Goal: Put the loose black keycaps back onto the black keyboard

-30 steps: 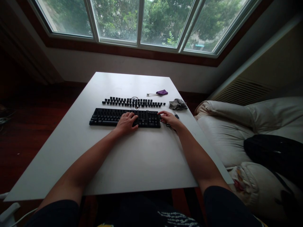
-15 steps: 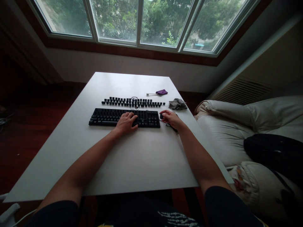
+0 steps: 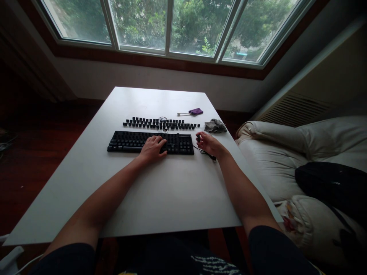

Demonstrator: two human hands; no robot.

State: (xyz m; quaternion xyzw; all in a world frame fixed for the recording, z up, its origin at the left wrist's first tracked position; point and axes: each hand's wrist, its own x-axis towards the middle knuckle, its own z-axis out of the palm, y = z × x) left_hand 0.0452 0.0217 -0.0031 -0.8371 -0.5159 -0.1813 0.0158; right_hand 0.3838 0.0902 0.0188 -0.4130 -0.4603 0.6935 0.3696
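Note:
A black keyboard [image 3: 126,141] lies on the white table, its right part made up of a number pad. My left hand [image 3: 153,148] rests palm down on the keyboard's middle, fingers spread out and covering some keys. Just off the keyboard's right end, my right hand [image 3: 208,143] pinches a small black keycap [image 3: 198,138] between thumb and fingers. Rows of loose black keycaps [image 3: 149,123] stand behind the keyboard. Beneath my right hand, a black cable [image 3: 211,156] lies on the tabletop, partly hidden.
On the white table [image 3: 172,191], a crumpled grey cloth [image 3: 215,126] lies at the right edge. Farther back are a purple pouch [image 3: 196,111] and a thin white stick [image 3: 182,114]. A pale sofa [image 3: 269,160] with a dark bag [image 3: 332,179] stands to the right.
My right hand has shifted slightly right, away from the keyboard's end, with the keycap still pinched in its fingers. My left hand has stayed in place.

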